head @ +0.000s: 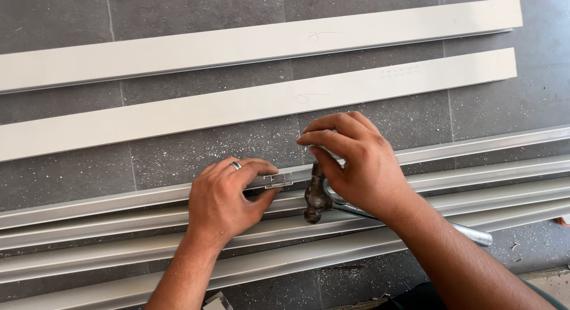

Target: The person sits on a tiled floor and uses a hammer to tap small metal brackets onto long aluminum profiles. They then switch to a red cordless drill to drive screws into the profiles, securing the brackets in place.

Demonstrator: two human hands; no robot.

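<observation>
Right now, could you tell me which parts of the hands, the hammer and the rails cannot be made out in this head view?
- Hammer: the right hand hides much of its handle and the top of its head.
- Small metal clip: the left hand fingers cover its left end.
- Grey aluminium rails: both ends run past the frame edges.
- White profiles: left ends are cut off.
- Pencil marks on them: too faint to read.

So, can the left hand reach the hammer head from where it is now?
Probably yes. The left hand pinches a small metal clip on the grey rail, and the hammer head lies just beside it under the right hand, nothing between.
</observation>
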